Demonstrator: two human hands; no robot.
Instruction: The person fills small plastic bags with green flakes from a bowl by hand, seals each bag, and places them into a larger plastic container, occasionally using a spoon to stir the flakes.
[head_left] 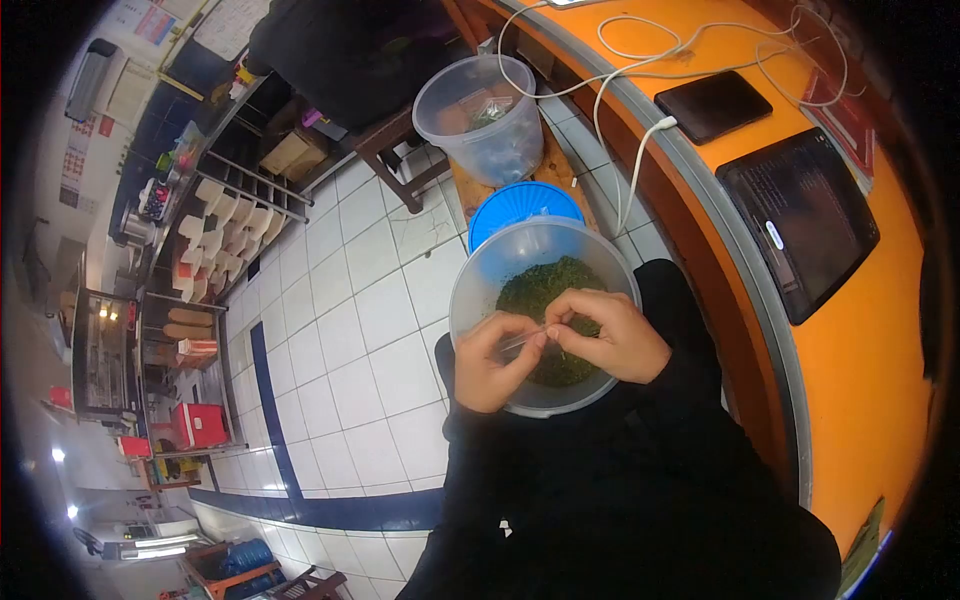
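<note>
A clear plastic tub [478,290] rests on my lap, filled with chopped green leaves [540,285]. My left hand [492,362] and my right hand [612,335] meet over the tub. Together they pinch a thin pale stem [522,340] between thumbs and fingers. Both arms wear black sleeves. A blue lid [520,208] lies just beyond the tub's far rim.
A second clear tub [490,118] stands on a wooden stool further off. To the right runs an orange counter [850,330] with a tablet [800,220], a phone [712,105] and white cables. White floor tiles stretch left towards shelves of goods.
</note>
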